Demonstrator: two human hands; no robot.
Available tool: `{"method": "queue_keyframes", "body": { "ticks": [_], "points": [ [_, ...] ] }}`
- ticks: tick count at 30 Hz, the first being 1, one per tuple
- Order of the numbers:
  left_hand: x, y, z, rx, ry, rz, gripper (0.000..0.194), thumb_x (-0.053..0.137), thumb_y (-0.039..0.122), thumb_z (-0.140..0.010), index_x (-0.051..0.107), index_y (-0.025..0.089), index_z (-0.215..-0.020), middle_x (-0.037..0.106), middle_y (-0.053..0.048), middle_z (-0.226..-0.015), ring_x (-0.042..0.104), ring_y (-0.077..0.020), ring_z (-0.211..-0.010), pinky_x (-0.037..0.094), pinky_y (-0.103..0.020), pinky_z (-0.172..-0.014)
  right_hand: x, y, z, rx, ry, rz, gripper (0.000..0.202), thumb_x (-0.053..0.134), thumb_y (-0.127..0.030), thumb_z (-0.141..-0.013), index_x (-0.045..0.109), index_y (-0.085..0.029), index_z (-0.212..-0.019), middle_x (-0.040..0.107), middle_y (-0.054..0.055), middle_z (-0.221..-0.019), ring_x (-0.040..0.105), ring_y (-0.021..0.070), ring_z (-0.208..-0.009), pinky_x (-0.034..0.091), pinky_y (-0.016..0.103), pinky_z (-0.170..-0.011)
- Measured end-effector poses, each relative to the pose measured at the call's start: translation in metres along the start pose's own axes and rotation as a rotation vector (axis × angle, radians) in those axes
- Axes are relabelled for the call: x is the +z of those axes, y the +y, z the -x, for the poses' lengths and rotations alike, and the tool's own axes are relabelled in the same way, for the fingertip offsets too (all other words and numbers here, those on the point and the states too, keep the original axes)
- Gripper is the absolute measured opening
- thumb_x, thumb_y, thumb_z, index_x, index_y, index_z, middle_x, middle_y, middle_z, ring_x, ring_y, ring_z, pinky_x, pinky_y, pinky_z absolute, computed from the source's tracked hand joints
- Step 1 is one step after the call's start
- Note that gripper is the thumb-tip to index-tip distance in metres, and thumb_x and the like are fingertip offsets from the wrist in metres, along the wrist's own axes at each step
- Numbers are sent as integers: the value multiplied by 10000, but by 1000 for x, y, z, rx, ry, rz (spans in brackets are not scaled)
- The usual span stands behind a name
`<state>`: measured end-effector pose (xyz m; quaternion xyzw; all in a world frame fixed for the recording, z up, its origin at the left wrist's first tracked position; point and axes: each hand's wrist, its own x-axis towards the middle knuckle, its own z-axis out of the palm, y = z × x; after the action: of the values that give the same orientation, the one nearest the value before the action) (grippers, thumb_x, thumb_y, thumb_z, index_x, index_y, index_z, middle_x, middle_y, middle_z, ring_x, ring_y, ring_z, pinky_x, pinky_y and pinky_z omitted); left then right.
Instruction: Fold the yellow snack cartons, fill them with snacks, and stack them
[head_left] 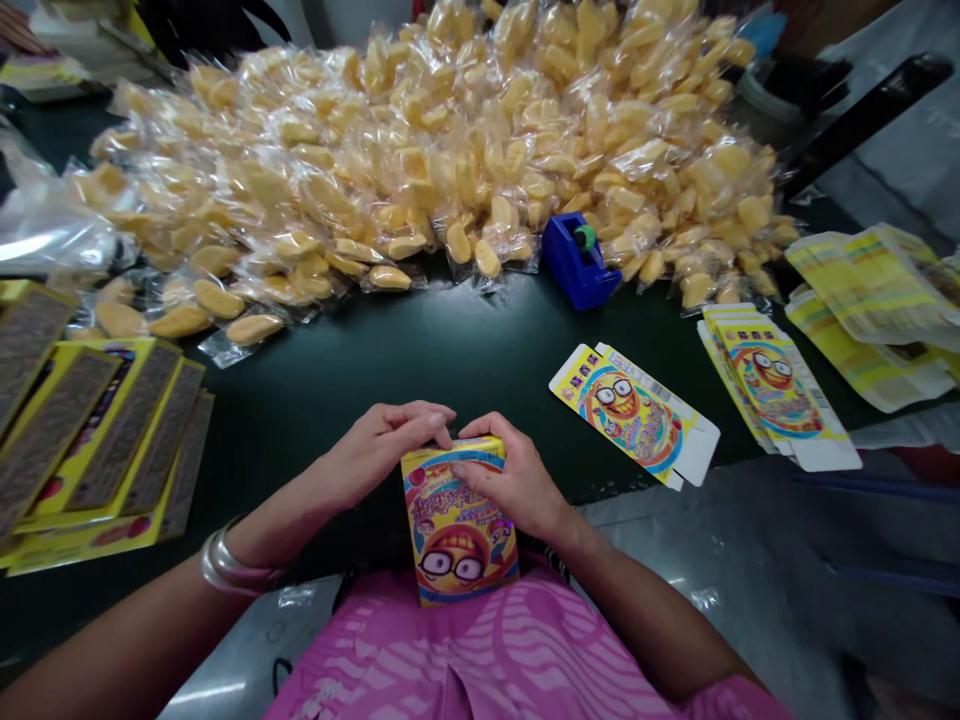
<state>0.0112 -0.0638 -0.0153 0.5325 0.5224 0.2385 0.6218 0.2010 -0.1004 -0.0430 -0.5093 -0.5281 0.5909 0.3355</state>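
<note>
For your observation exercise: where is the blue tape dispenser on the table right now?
In the head view, the blue tape dispenser stands right of centre on the dark table, at the near edge of the heap of bagged yellow sponges, beyond the flat printed carton.

Foreground: box (459,525) upright at table (390,370) edge, left hand (386,445) and right hand (510,480) on its top.
Behind: heap of bagged pieces (450,150); tape dispenser (579,262) at its front.
Right: flat cartons (637,415).
Left: card stacks (97,440).
</note>
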Motion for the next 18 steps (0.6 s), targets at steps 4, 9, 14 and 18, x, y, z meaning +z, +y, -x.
{"method": "queue_keyframes", "body": {
  "ticks": [4, 9, 14, 18],
  "points": [
    [7, 1, 1, -118, -39, 179, 317, 847, 431, -593, 653, 180, -599, 679, -24, -757, 594, -161, -658, 477, -268, -600, 5, -4, 4, -45, 15, 62, 231, 711, -294, -733, 576, -218, -905, 653, 0, -859, 615, 169, -760, 487, 293, -706],
    [1, 2, 5, -221, -163, 347, 313, 868, 309, -604, 610, 170, -711, 655, 16, -735, 591, -111, -642, 469, -221, -608, 11, -13, 10, -137, 10, 170, 236, 687, -270, -761, 553, -221, -949, 655, 17, -923, 632, 178, -822, 489, 301, -759],
    [-12, -2, -1, -325, -320, 421, 415, 869, 261, -608, 555, 189, -869, 641, 48, -658, 568, -89, -549, 423, -184, -534, 12, -25, 15, -197, -105, 186, 317, 670, -208, -774, 512, -211, -1048, 642, 28, -1035, 627, 176, -930, 478, 304, -855],
    [-20, -6, -3, -301, -228, 354, 302, 798, 347, -687, 586, 183, -826, 659, 9, -657, 572, -108, -536, 430, -209, -533, 12, -26, 14, -178, -143, 178, 345, 658, -224, -790, 487, -218, -1090, 619, 38, -1078, 605, 183, -966, 460, 317, -893]
  ]
}}
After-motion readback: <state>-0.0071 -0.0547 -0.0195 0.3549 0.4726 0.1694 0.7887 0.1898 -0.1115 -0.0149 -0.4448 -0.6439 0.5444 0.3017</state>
